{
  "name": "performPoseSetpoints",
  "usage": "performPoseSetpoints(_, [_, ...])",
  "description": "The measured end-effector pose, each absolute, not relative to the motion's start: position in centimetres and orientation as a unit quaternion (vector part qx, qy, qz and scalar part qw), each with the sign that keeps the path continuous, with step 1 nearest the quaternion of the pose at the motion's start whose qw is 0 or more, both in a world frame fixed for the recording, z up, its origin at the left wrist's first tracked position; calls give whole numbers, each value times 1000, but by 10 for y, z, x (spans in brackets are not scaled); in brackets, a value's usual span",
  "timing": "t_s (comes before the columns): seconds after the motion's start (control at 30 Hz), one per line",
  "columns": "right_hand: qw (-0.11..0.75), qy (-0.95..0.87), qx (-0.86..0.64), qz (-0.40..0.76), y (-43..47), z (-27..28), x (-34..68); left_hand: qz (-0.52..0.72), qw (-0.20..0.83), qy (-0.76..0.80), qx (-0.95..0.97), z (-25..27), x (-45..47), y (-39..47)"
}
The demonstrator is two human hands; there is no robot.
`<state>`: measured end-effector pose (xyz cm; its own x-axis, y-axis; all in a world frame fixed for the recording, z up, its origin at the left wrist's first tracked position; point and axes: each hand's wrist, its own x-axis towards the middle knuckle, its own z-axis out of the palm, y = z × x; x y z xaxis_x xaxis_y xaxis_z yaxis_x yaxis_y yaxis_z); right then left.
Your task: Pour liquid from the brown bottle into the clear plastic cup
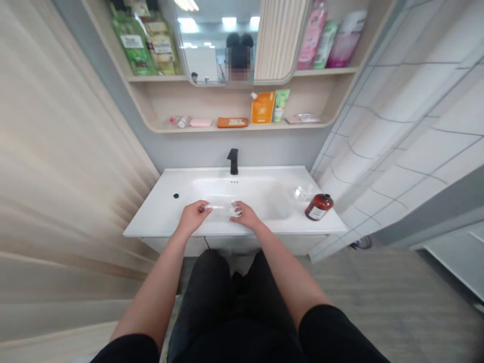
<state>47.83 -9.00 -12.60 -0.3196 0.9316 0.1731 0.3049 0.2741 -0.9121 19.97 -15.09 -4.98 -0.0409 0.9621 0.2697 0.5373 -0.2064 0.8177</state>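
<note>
The left hand [193, 216] pinches one end of a clear thing [220, 207], and the right hand [246, 216] pinches the other. I see it sideways over the white sink [260, 192].

I see a black top [242, 348] with short black sleeves [333, 333], dark trousers [209, 282], forearms [151, 292] bare, the left hand [193, 218] and right hand [246, 216] bare too.

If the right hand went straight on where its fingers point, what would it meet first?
Beyond the clear object it already holds, the right hand would probably meet the left hand, though depth is unclear.
</note>
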Motion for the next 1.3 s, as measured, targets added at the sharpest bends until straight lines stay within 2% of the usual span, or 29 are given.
performPoseSetpoints(0.17, [382,-710,-434,402,-88,-131,478,365,186,591,695,-33,214,-146])
performPoseSetpoints(0.43, [393,-727,-424,370,-90,-133,478,214,145,557,789,-27,261,-121])
performPoseSetpoints(0.6, [405,-726,-403,382,-92,-129,477,230,166,467,838,-23,260,-118])
performPoseSetpoints(0.73, [418,-717,-405,385,-92,-126,477,229,177,508,811,-20,261,-119])
performPoseSetpoints(0.87, [429,-713,-387,398,-92,-126,478,229,168,476,832,-22,265,-121])
performPoseSetpoints(1.07, [420,-716,-379,409,-92,-127,479,158,130,528,824,-21,268,-125])
performPoseSetpoints(1.3, [416,-718,-387,403,-92,-129,479,178,141,531,816,-17,266,-125])
